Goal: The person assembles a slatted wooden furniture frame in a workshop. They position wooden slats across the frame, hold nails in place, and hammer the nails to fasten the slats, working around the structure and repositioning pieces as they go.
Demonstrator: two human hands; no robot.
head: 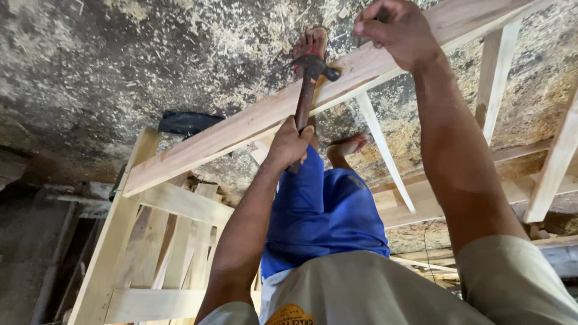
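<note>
Wooden rail: left hand grips hammer; right hand pinches something hidden, perhaps a nail.

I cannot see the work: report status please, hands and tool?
Left hand grips hammer, head on the wooden rail. Right hand pinches something small on the rail. Foot beside hammer head.

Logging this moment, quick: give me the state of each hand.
Left hand: closed around the hammer handle.
Right hand: fingers curled on the long wooden board; whether it pinches anything cannot be told.
</note>
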